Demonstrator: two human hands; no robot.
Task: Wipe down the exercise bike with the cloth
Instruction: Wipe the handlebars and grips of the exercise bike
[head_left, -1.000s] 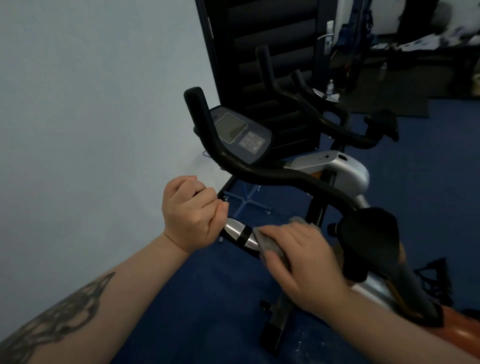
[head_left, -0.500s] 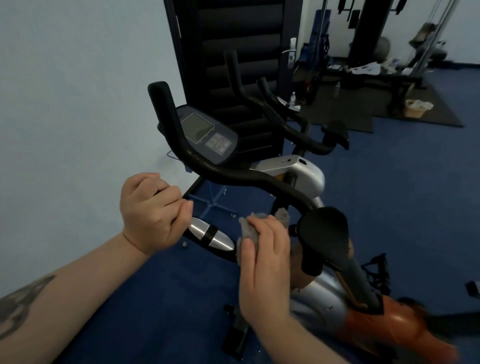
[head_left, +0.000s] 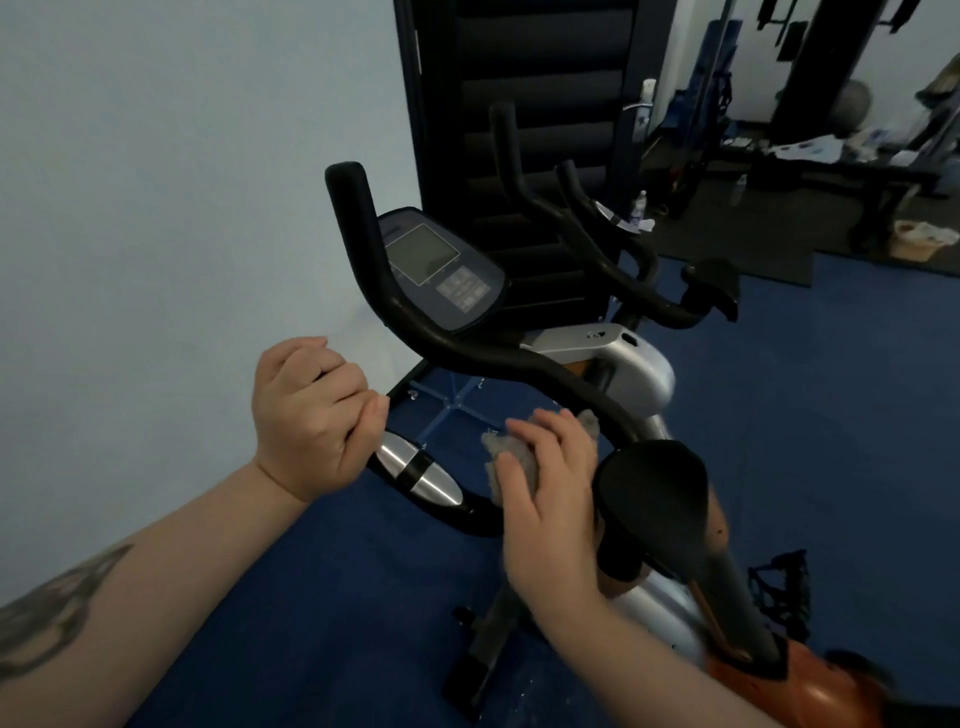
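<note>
The exercise bike (head_left: 613, 364) stands in front of me, with black handlebars, a dark console (head_left: 441, 270) and a black saddle (head_left: 654, 499). My left hand (head_left: 311, 415) grips the near left handlebar just above its silver sensor band (head_left: 415, 470). A crumpled grey cloth (head_left: 511, 457) lies against the handlebar's lower bend. My right hand (head_left: 550, 499) presses it there, fingers wrapped over it. Most of the cloth is hidden under that hand.
A pale wall runs along the left. A second bike (head_left: 623, 260) stands behind, in front of a dark door (head_left: 519, 104). Blue floor (head_left: 831, 415) spreads to the right, with benches and gym gear at the far back right. A pedal strap (head_left: 779, 587) hangs low at the right.
My right hand has slid the cloth along the handlebar from beside the silver band toward the stem. My left hand keeps its grip. The view has shifted slightly.
</note>
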